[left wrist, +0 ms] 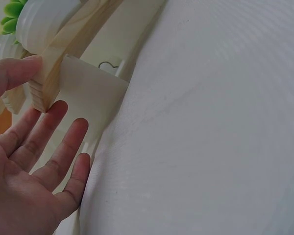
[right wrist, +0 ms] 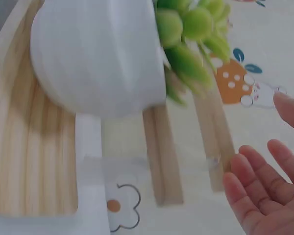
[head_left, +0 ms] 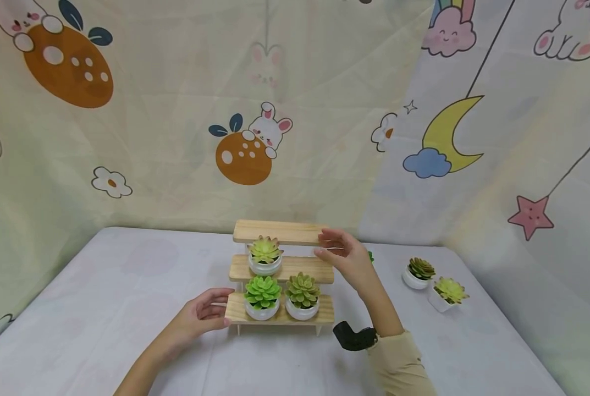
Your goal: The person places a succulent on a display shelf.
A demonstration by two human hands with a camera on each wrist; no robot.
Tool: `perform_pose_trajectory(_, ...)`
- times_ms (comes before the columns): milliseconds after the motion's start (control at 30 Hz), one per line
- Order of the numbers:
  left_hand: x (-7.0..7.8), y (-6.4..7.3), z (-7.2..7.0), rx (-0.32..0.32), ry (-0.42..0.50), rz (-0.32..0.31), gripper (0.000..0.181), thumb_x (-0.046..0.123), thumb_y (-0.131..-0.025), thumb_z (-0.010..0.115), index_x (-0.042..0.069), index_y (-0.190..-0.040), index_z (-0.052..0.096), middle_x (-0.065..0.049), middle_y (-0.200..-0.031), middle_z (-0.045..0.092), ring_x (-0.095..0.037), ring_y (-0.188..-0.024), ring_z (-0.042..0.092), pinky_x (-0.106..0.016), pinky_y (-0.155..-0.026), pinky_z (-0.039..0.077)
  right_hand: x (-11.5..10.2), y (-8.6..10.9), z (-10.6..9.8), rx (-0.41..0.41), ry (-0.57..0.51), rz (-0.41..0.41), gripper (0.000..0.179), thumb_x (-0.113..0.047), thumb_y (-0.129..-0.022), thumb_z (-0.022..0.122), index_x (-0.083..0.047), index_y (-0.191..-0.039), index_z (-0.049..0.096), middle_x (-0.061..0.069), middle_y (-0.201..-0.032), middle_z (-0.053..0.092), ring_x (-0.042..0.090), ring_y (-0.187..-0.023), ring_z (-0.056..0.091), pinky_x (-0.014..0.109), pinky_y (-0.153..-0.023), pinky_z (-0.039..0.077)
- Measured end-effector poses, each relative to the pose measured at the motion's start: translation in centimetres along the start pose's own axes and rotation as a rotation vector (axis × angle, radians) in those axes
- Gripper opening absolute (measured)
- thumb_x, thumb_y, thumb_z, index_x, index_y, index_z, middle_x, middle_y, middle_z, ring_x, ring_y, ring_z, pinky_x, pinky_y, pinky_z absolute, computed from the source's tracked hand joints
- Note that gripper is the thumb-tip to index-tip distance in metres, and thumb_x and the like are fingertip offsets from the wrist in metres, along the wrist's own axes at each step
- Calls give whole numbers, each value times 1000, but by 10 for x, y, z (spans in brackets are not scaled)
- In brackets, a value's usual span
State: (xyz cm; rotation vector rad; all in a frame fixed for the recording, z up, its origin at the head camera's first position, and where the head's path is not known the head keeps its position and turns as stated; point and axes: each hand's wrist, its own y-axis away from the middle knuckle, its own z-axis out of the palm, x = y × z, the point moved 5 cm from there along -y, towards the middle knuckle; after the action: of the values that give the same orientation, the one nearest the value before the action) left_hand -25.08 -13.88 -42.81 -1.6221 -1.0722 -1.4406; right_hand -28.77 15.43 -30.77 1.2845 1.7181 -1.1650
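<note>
Cartoon rabbits, strawberries and a moon hang on the printed fabric backdrop (head_left: 176, 137) at 12 o'clock, beyond a white tabletop (head_left: 101, 302). From where I stand, the thing being handled is a three-tier wooden display stand (head_left: 299, 264), mid-table, its tiers climbing toward 12 and its long axis running from 9 to 3. The left hand (head_left: 203, 313), at 8 on the stand's dial, pinches the end of the bottom tier (head_left: 326, 311) between thumb and fingers, the other fingers extended. The right hand (head_left: 346, 258), at 2, is loose and half spread, grasping nothing; its fingertips sit right by the end of the top tier (head_left: 275, 231) (whether they touch, I cannot tell).

Any shift from here would, I judge, turn on one thing: the stand lies crosswise between the hands, toward 3 from the left fingers and toward 9 from the right, with the right hand nearer the top tier.

A yellow-green succulent (head_left: 265, 253) sits on the middle tier; a bright green succulent (head_left: 262, 294) and a red-tinged succulent (head_left: 302, 291) stand on the bottom one. Well apart, toward 3, wait a dark green succulent (head_left: 419, 272) and a square-potted succulent (head_left: 445, 294).
</note>
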Motion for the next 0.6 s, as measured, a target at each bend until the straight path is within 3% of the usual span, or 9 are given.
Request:
perform_pose_trajectory(233, 0, 1, 0, -4, 9, 5, 63, 15, -82, 70, 3, -136, 40, -20, -127, 49, -17, -105, 58, -25, -83, 51, 22, 0, -24, 52, -90, 39, 47, -19, -84, 69, -9, -127, 52, 11, -121, 59, 10, -101, 57, 17, -85, 47)
perform_pose_trajectory(467, 0, 2, 0, -5, 13, 10, 64, 15, -82, 70, 3, -136, 40, -20, -127, 50, -17, -104, 58, -25, -83, 51, 44, 3, -43, 111, -159, 82, 48, -20, -86, 67, -8, -129, 50, -15, -107, 64, 1, -99, 58, 16, -82, 48)
perform_pose_trajectory(600, 0, 1, 0, -8, 15, 12, 63, 14, -82, 70, 3, -136, 40, -20, -127, 49, -16, -104, 58, -25, -84, 51, 57, 5, -53, 176, -166, 105, 45, -21, -86, 67, -10, -127, 51, -19, -103, 64, 0, -99, 57, 13, -84, 46)
